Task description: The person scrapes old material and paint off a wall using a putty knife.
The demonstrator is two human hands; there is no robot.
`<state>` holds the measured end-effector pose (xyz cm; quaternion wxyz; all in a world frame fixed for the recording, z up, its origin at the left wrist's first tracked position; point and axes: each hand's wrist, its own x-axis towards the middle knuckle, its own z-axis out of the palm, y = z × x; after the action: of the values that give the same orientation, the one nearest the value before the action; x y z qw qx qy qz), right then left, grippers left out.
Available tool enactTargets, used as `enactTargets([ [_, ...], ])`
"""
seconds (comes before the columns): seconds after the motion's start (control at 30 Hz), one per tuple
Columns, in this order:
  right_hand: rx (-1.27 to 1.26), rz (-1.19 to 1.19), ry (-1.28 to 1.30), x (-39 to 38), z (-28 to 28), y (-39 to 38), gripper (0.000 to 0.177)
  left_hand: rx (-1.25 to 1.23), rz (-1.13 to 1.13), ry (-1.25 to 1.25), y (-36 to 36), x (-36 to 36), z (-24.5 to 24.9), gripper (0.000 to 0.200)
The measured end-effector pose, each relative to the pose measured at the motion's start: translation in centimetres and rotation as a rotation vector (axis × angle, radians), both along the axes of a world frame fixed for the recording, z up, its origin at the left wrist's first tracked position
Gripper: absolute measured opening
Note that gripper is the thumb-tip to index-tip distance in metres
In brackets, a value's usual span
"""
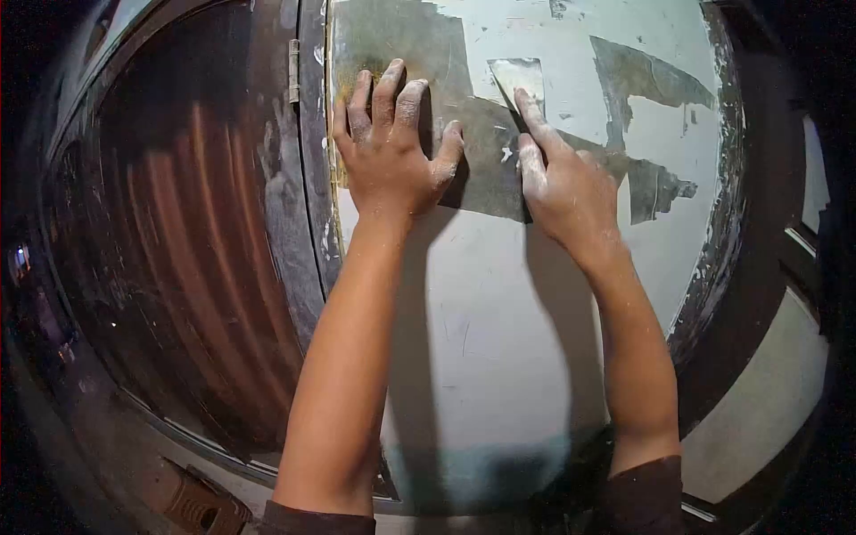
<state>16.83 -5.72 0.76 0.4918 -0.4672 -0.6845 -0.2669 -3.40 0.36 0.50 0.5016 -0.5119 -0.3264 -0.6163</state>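
My left hand (pixel 392 147) lies spread against a stripped, dark patch of the panel, its fingertips dusty white. In my right hand (pixel 571 187) is a putty knife (pixel 520 78), its flat metal blade against the panel and my index finger stretched along it. My palm and fingers hide the handle. The panel (pixel 499 312) carries pale paint or film, broken by grey-brown bare patches (pixel 651 76) with ragged edges around the blade and toward the upper right.
A dark wooden frame with a metal hinge (pixel 293 71) stands left of the panel. Beyond it is a dark glazed door leaf with a reddish-brown curtain (pixel 192 223). A brown plastic object (pixel 201 504) sits at the lower left. Flaked dark trim (pixel 727 178) borders the right side.
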Motion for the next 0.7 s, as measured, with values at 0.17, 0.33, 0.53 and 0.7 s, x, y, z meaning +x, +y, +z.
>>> enactTargets([
  [0.17,0.101,0.006,-0.014,0.3,1.3,0.4,0.048,-0.029,-0.002,0.003,0.0,-0.1,0.0,0.049],
  [0.33,-0.064,-0.094,-0.058,1.7,-2.9,-0.7,0.053,-0.131,0.127,0.036,-0.4,-0.1,0.5,0.053],
  [0.53,0.008,0.001,-0.004,0.2,2.9,0.1,0.048,-0.146,0.159,0.190,-0.5,-2.2,2.8,0.058],
  [0.7,-0.138,-0.041,-0.057,0.4,-0.2,-1.2,0.055,-0.132,0.203,0.201,-0.4,-3.0,4.1,0.059],
])
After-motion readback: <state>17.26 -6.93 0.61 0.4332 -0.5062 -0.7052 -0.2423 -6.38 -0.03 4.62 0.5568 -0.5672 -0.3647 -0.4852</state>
